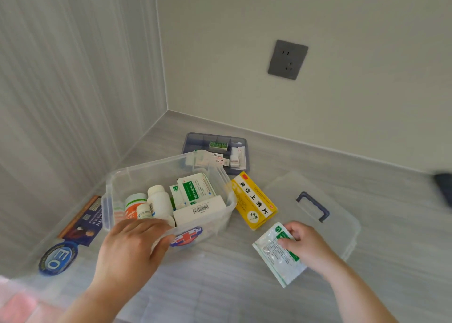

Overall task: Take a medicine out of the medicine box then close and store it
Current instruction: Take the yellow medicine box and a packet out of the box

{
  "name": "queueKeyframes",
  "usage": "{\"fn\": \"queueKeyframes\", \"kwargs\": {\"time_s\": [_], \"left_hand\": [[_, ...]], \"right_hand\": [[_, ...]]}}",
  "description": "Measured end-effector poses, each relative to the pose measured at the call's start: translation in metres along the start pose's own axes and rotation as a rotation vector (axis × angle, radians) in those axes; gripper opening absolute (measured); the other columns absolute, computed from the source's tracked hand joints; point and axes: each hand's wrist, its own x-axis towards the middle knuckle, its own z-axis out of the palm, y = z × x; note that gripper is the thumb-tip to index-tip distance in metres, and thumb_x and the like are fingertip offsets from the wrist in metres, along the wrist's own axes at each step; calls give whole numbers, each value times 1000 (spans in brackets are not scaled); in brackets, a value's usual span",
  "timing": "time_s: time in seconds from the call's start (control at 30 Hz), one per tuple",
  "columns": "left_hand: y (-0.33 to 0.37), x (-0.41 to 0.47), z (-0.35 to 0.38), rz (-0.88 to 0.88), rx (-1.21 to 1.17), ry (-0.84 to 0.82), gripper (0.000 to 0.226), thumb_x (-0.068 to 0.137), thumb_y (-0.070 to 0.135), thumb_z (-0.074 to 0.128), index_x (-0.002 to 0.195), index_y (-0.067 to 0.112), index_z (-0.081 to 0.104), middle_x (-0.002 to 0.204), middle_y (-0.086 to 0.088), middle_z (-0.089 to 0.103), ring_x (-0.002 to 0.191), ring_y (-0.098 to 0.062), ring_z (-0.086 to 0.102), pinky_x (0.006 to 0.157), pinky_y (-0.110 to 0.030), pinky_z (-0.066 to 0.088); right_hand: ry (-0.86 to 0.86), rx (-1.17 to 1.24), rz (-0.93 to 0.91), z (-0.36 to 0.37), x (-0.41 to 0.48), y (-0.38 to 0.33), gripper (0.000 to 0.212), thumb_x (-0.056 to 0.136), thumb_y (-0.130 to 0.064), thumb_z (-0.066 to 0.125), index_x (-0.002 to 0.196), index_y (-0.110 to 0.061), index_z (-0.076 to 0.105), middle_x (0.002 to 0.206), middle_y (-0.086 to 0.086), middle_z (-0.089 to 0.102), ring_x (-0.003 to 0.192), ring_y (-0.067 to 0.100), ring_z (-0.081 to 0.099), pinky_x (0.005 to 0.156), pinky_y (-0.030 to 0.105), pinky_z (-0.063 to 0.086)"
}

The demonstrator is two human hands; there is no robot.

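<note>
A clear plastic medicine box (127, 176) with a red cross sticker stands open on the grey floor, holding white bottles, sachets and a white carton. My left hand (132, 247) grips its near rim. My right hand (305, 245) pinches a white-and-green medicine sachet (274, 256) that lies low over the floor, right of the box. The box's clear lid (337, 215), with a dark blue handle, lies flat on the floor behind my right hand. A yellow medicine carton (254, 200) rests between the box and the lid.
A blue inner tray (193, 139) with small packets sits behind the box near the wall. A dark booklet (83, 222) and a round blue sticker (57, 259) are at the left. A wall socket (287, 60) is above. A dark object (444, 188) lies at the right edge.
</note>
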Motion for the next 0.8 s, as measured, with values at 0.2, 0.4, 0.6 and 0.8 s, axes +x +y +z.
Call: {"fn": "queueKeyframes", "kwargs": {"time_s": [0.2,0.4,0.6,0.8], "left_hand": [[10,4,-3,-114,-49,15,84,85,65,9,67,14,74,68,-4,76,61,-29,70,55,-39,54],[13,4,-6,-191,-65,13,51,74,46,34,60,16,72,60,-6,74,56,-31,66,54,-26,36],[12,4,-2,-193,-45,24,47,74,42,36,57,16,72,58,-4,73,51,-28,66,53,-14,29],[9,4,3,-138,-52,97,77,87,61,17,58,15,72,63,-2,74,53,-27,68,47,-26,41]], "right_hand": [[-121,-134,67,8,0,23,18,81,-6,55,69,-18,50,68,-1,60,58,12,56,53,25,41],[-55,-463,42,12,2,33,10,82,-20,53,75,-18,46,84,5,60,74,19,52,56,26,33],[13,-696,23,20,3,32,30,85,-30,53,110,-15,48,118,4,55,107,22,55,83,29,45],[276,-418,-86,18,8,28,34,84,-32,56,113,-14,52,106,4,58,99,19,55,77,26,42]]}}
